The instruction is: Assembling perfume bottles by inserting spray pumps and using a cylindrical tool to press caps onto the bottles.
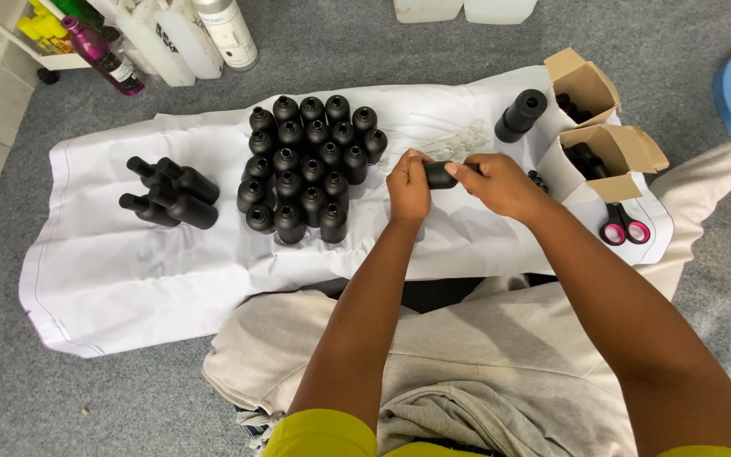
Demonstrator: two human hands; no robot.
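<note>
You are holding a small black bottle [442, 174] between both hands, just above the white sheet [129, 271] spread on the grey carpet floor [44, 398]. The bottle lies on its side, its long axis running left to right across the view, roughly level; your fingers hide both ends, so you cannot tell which way its neck points. Your left hand [409, 188] is closed around the bottle's left end, fingers curled over the top, and your right hand [501, 183] is wrapped around its right end, so only the middle of the body shows between them. Just left of your left hand stands a tight cluster of upright black bottles [310, 169], necks up and uncapped. Further left, well apart from that cluster, a few more black bottles [171, 193] lie on their sides in a small heap, necks toward the upper left. Behind your hands a bunch of clear thin tubes [454, 140] rests on the sheet. To the right, a stack of black caps [520, 116] lies tilted beside two open cardboard boxes [602, 152], and pink-handled scissors [625, 227] sit near the sheet's right edge.
</note>
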